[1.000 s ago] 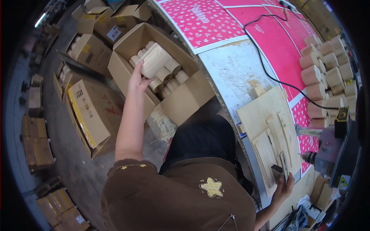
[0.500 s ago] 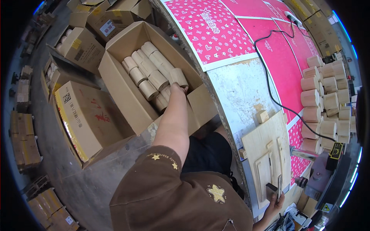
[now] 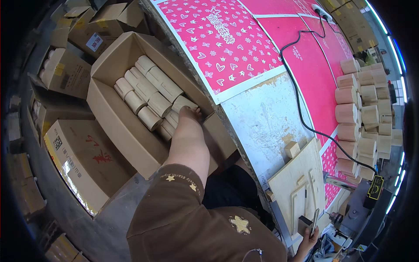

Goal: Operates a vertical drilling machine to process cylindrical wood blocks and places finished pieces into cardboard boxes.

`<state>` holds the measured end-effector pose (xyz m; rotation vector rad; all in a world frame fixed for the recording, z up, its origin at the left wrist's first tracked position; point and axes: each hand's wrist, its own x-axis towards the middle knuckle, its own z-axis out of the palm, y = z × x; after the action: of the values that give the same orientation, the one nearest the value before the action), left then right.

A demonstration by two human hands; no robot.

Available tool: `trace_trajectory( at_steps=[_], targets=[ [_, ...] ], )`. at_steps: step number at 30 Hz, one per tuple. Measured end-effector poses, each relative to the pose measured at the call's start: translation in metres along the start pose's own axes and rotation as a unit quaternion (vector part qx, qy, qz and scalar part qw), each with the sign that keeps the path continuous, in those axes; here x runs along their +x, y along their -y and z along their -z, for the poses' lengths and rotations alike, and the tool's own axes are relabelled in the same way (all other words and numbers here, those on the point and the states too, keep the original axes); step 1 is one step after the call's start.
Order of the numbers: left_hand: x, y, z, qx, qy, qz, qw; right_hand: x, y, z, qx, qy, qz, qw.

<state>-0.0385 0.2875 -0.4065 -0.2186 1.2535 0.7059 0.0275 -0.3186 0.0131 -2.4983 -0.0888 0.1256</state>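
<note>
My left hand (image 3: pixel 190 116) reaches down into an open cardboard box (image 3: pixel 114 123) on the floor to my left. The box holds several pale wooden cylinders (image 3: pixel 149 89) lying in rows. My fingers curl over the nearest wooden cylinder (image 3: pixel 182 103) at the box's right end, and the fingertips are hidden. My right hand (image 3: pixel 309 239) is at the lower right, at the near end of a plywood jig board (image 3: pixel 297 183). It grips a flat metal tool (image 3: pixel 315 218) next to a small dark block (image 3: pixel 303 223).
The table (image 3: pixel 266 118) carries pink patterned sheets (image 3: pixel 227 39), a black cable (image 3: pixel 301 105) and a small wooden cube (image 3: pixel 292 149). Stacked wooden cylinders (image 3: pixel 362 109) line its right side. Several closed and open cardboard boxes (image 3: pixel 74 153) crowd the floor at left.
My left arm has moved from the far end of the box to its near right end. The view has tilted toward the box. My right hand stays at the jig board.
</note>
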Motion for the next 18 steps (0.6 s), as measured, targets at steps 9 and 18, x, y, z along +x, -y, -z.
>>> trace_trajectory(
  at_steps=[9, 18],
  targets=[
    [0.04, -0.024, 0.032, 0.052, 0.018, 0.008, 0.998, 0.002, 0.009, -0.005, -0.022, -0.008, -0.002, 1.0],
    [-0.028, -0.032, 0.03, 0.094, 0.08, 0.024, 0.992, 0.005, -0.014, 0.006, 0.01, -0.035, 0.016, 0.999]
  ],
)
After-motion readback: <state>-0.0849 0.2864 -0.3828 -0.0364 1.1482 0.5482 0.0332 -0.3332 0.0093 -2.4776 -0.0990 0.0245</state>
